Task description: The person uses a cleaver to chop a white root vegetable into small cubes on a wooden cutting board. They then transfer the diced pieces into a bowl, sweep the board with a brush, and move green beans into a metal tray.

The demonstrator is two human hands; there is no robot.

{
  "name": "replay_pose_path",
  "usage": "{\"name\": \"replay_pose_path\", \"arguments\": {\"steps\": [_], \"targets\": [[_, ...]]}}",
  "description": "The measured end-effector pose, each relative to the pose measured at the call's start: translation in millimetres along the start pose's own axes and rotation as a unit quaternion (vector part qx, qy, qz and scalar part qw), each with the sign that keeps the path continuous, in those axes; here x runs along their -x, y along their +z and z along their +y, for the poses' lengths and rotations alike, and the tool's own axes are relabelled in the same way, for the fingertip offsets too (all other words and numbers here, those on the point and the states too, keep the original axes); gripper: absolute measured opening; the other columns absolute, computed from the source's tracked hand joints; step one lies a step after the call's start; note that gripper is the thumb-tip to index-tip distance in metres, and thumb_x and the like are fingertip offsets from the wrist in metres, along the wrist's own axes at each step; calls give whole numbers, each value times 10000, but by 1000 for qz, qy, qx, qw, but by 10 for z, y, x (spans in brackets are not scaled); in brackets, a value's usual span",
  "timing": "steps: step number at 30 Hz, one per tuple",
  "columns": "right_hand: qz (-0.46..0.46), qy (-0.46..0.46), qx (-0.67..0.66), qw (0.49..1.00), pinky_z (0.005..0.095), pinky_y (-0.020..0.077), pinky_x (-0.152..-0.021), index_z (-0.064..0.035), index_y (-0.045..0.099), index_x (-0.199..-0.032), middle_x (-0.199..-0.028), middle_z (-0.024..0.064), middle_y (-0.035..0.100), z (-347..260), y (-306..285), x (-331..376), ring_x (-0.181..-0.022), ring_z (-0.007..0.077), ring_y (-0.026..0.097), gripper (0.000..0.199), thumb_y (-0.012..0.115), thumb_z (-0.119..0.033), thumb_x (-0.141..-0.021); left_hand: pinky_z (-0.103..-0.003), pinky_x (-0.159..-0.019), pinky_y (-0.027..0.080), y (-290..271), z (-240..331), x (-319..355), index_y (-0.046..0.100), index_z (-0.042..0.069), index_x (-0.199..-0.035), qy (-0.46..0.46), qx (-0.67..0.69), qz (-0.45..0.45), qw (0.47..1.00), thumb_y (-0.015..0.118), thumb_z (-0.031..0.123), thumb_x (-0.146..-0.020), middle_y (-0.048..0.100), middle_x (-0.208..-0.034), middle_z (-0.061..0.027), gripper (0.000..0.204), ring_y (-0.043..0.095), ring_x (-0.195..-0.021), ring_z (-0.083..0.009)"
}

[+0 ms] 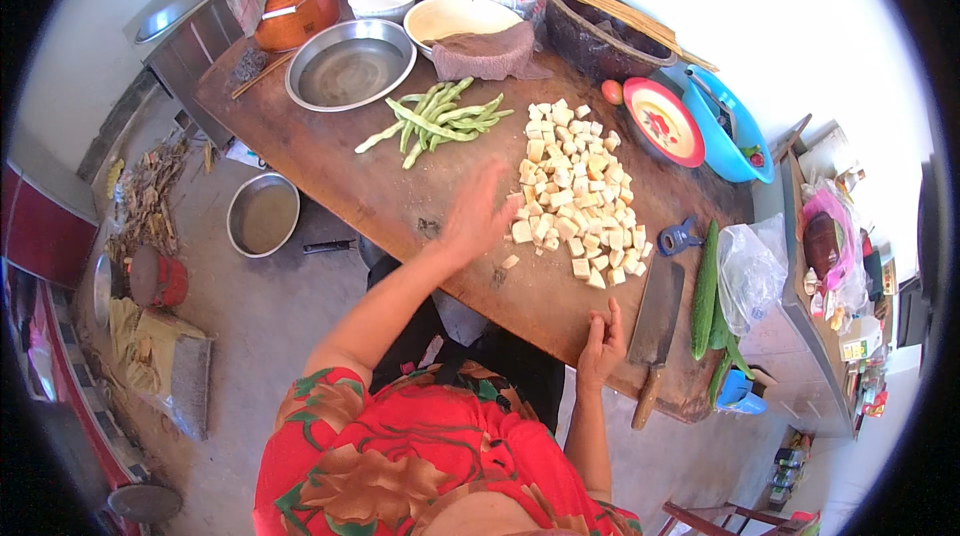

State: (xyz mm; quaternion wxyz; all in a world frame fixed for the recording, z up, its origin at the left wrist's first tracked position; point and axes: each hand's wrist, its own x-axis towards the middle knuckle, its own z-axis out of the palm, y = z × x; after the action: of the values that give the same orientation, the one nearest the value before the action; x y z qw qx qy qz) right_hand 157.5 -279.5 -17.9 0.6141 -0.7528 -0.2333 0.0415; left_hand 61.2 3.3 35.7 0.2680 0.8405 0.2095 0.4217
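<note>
Pale, cream-coloured cubes [575, 201] lie in a loose heap on the brown wooden table [370, 191]. My left hand [478, 216] is at the heap's left edge, slightly blurred, fingers stretched out and nothing held. At the table's front edge, my right hand [602, 346] is raised with its fingers up and loosely bent, apart from the heap and empty. Just right of it rests a cleaver [657, 311], its wooden handle pointing towards me. Long green beans [440, 121] lie in a bunch beyond my left hand.
A cucumber [705, 291], a blue peeler-like tool [680, 236] and a clear plastic bag [752, 281] lie to the right. Along the back stand a metal basin [350, 101], a dark tub [600, 51], a red-rimmed plate [665, 124] and a blue basin [735, 164]. A metal bowl [263, 214] sits lower left.
</note>
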Motion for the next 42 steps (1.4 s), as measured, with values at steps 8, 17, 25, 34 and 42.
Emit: {"name": "replay_pose_path", "arguments": {"steps": [8,17,25,34,42], "targets": [[-14,-42,76,996,234,458,-772,-40,577,-1300,-919,29,625,-11,15,-14,-835,92,564,363,548,-12,-940,-454,-918,462,-320,-714,-1257,511,33,-1188,-6,-204,48,978,716,202,-801,497,-1278,-182,470,534,-1134,-372],[-15,-18,70,997,239,462,-800,-29,609,-1249,-942,42,629,-31,12,-45,-861,104,581,319,563,-7,-934,-426,-789,521,-260,-1151,-1934,552,107,-1170,-17,-405,-68,911,752,206,-754,582,-1064,-101,472,597,-1021,-305],[0,-12,96,995,287,493,-768,-19,664,-1153,-925,95,676,-157,11,-52,-854,176,632,269,588,5,-896,-385,-654,552,-394,-1329,-2112,680,125,-798,112,-445,-111,881,566,133,-829,638,-869,-68,119,685,-794,-256],[-20,-28,121,992,252,479,-778,0,658,-1137,-940,71,662,-163,-2,-47,-858,132,611,238,586,21,-910,-474,-657,470,-175,-949,-2421,605,3,-771,-33,-94,78,992,564,237,-924,626,-783,-207,282,617,-742,-391],[-13,-13,113,993,249,478,-754,6,667,-1106,-906,69,657,-168,7,-59,-834,134,604,216,587,26,-907,-411,-769,497,590,-546,-3127,592,-20,-1000,10,99,156,983,656,172,-844,638,-909,-199,255,620,-807,-355]]}}
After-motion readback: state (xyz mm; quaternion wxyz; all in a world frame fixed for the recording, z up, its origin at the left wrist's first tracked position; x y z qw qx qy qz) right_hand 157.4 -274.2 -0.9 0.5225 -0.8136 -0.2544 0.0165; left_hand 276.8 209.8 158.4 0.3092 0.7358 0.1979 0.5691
